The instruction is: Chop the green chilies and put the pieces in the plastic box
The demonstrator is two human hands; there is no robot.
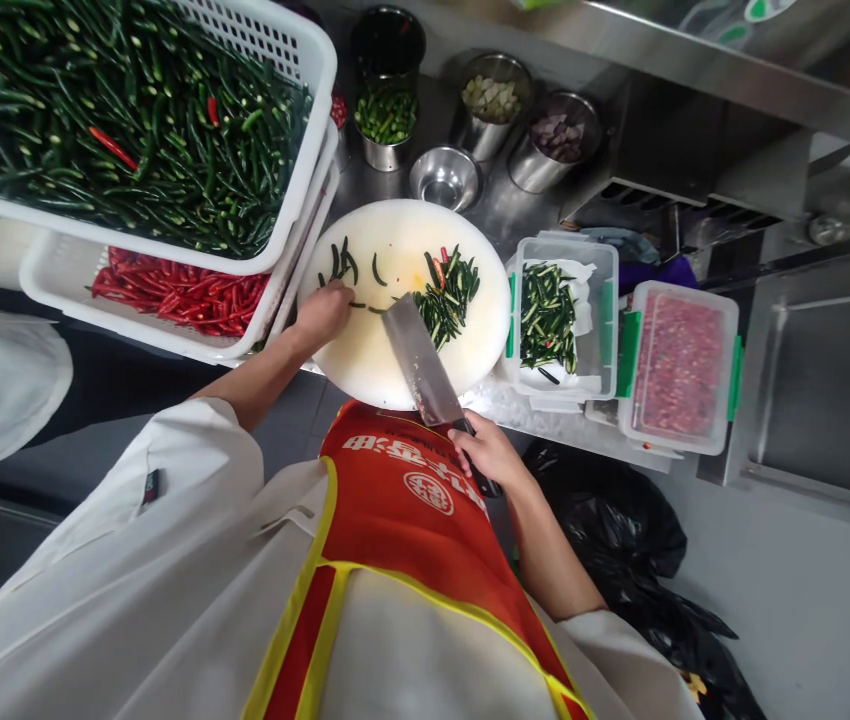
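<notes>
My right hand [491, 452] is closed round the handle of a cleaver [422, 362], whose blade lies over the round white cutting board [395, 375] beside a heap of sliced green chillies [449, 293]. My left hand [324, 312] rests at the board's left edge, fingers curled onto a whole green chilli [360, 305]. A few more whole green chillies [344, 262] lie just beyond it.
A white basket of green chillies [125, 110] is stacked over a basket of red chillies [177, 292] on the left. Clear tubs of cut chillies [549, 318] and minced meat [680, 365] stand right. Steel cups [387, 120] line the back. A black bag [620, 530] hangs below.
</notes>
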